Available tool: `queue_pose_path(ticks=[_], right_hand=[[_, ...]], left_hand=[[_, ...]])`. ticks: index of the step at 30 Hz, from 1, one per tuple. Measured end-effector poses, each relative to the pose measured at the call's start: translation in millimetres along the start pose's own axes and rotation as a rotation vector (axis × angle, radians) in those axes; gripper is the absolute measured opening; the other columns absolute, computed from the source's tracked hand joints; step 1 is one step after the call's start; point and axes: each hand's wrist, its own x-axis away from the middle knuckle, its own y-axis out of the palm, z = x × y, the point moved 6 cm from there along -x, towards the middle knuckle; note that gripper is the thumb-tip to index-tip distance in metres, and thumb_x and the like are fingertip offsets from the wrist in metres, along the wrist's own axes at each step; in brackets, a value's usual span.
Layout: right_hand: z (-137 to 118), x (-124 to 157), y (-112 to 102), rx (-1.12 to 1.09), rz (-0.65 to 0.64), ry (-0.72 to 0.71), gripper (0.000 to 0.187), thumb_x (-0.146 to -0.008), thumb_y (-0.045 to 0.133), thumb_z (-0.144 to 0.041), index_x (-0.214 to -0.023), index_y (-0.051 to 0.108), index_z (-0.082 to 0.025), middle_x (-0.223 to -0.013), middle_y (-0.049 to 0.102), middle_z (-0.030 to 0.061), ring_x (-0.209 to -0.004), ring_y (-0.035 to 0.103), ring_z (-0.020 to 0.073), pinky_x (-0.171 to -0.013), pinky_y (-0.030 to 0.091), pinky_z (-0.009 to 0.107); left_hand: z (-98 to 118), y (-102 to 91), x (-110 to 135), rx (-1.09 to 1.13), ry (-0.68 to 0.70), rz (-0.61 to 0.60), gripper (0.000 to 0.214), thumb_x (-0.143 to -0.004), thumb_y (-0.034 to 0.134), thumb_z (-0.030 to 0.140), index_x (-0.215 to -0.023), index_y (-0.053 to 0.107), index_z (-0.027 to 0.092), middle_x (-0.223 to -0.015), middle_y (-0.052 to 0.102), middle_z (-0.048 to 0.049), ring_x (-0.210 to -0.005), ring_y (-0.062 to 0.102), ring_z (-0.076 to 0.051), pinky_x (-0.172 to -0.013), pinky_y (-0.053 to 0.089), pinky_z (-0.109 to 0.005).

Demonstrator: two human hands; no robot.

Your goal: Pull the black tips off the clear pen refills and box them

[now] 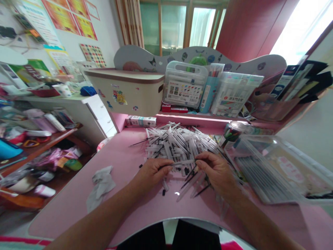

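Observation:
A heap of clear pen barrels and thin black refills (179, 142) lies on the pink desk (125, 156). Both my hands work at its near edge. My left hand (153, 171) is closed, pinching one end of a clear pen barrel (183, 162) that lies level between the hands. My right hand (217, 170) is closed on the barrel's other end and also keeps several barrels and black refills (194, 180) tucked under its palm, sticking out toward me. A few small black caps lie loose by my left hand.
A clear plastic tray (270, 170) with finished pens sits right of the heap, a can (230, 133) behind it. A crumpled grey cloth (102, 182) lies on the left. Marker boxes (184, 85) and a cream bin (125, 90) stand on the back shelf. Cluttered shelves fill the left.

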Motion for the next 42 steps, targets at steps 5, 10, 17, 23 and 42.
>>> queue_pose_path(ticks=[5, 10, 17, 23, 42], right_hand=[[-4, 2, 2, 0.231, -0.045, -0.093, 0.046, -0.094, 0.046, -0.049, -0.056, 0.046, -0.021, -0.055, 0.044, -0.0018, -0.055, 0.044, 0.0138, -0.053, 0.035, 0.027], [-2, 3, 1, 0.095, -0.098, -0.101, 0.026, -0.095, 0.045, -0.043, -0.094, 0.059, -0.021, -0.076, 0.057, 0.0005, -0.066, 0.053, 0.0158, -0.060, 0.042, 0.027], [-9, 1, 4, 0.316, -0.115, -0.244, 0.025, -0.095, 0.045, -0.032, -0.074, 0.053, -0.021, -0.074, 0.051, 0.0003, -0.070, 0.050, 0.0161, -0.067, 0.041, 0.030], [-7, 2, 3, 0.266, -0.114, -0.190, 0.023, -0.095, 0.042, -0.035, -0.085, 0.057, -0.021, -0.074, 0.052, -0.0003, -0.068, 0.052, 0.0166, -0.064, 0.042, 0.030], [-10, 3, 6, 0.335, -0.096, -0.276, 0.031, -0.096, 0.041, -0.031, -0.068, 0.047, -0.021, -0.073, 0.050, 0.0008, -0.072, 0.049, 0.0168, -0.068, 0.040, 0.031]], left_hand=[[8, 0.2, 0, -0.115, 0.070, -0.024, 0.024, -0.089, 0.054, 0.023, -0.092, 0.078, 0.020, -0.082, 0.075, -0.0041, -0.078, 0.065, -0.020, -0.072, 0.044, -0.026], [7, -1.0, 0, -0.138, 0.072, -0.010, 0.025, -0.090, 0.054, 0.023, -0.096, 0.078, 0.020, -0.082, 0.075, -0.0035, -0.076, 0.066, -0.019, -0.071, 0.044, -0.026], [8, -1.8, -1, -0.161, 0.091, -0.007, 0.024, -0.089, 0.056, 0.022, -0.094, 0.079, 0.020, -0.085, 0.076, -0.0041, -0.077, 0.067, -0.020, -0.071, 0.044, -0.026], [11, -1.4, 0, -0.162, 0.088, -0.006, 0.025, -0.089, 0.055, 0.020, -0.097, 0.079, 0.021, -0.083, 0.076, -0.0039, -0.076, 0.067, -0.020, -0.072, 0.044, -0.026], [8, -1.1, 0, -0.245, 0.129, -0.011, 0.025, -0.091, 0.056, 0.022, -0.104, 0.078, 0.023, -0.089, 0.077, -0.0036, -0.082, 0.069, -0.020, -0.076, 0.045, -0.026]])
